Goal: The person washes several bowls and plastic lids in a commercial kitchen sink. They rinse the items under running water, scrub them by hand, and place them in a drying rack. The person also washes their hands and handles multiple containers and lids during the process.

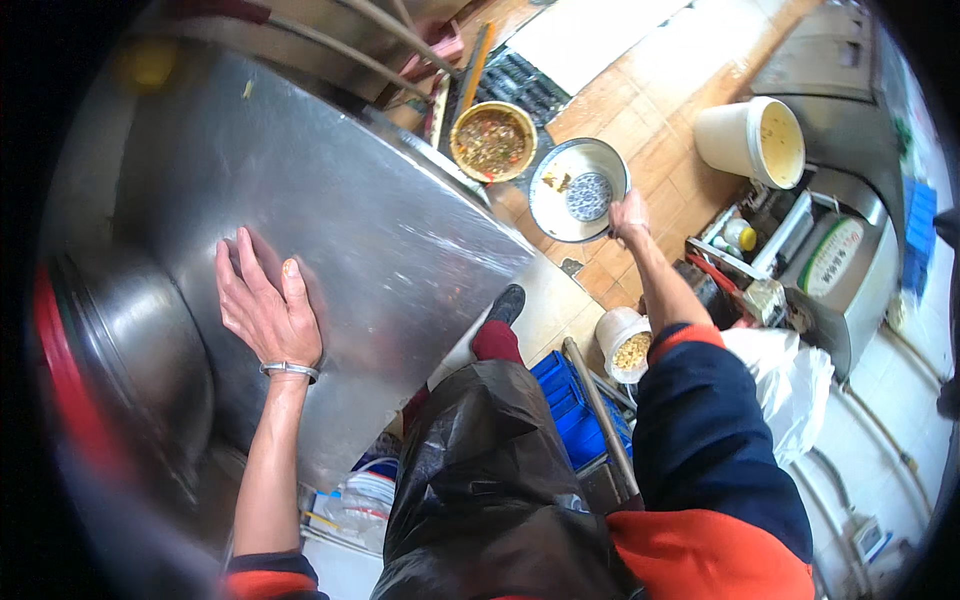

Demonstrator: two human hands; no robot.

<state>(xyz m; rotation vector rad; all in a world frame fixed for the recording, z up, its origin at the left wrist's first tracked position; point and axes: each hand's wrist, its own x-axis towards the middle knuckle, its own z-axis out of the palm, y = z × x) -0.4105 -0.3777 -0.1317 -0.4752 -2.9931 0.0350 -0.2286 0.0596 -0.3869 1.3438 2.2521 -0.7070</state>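
My right hand [629, 217] grips the rim of a white enamel basin [562, 222] with a dark patterned bottom. Some brownish-yellow food scraps lie in the basin, and it is held out over the tiled floor. Just left of it stands a round yellowish bucket [456, 150] full of mixed food waste. My left hand [268, 310] has its fingers stretched out over the stainless steel table [400, 270]; it holds nothing and appears to rest on the metal. A bracelet circles that wrist.
A white bucket [728, 140] with yellowish residue lies tilted at the right. Nearer are a small white tub [612, 330] of pale yellow pieces, a blue crate [560, 385] and a white plastic bag [785, 385]. At far left sits a large metal pot [150, 340].
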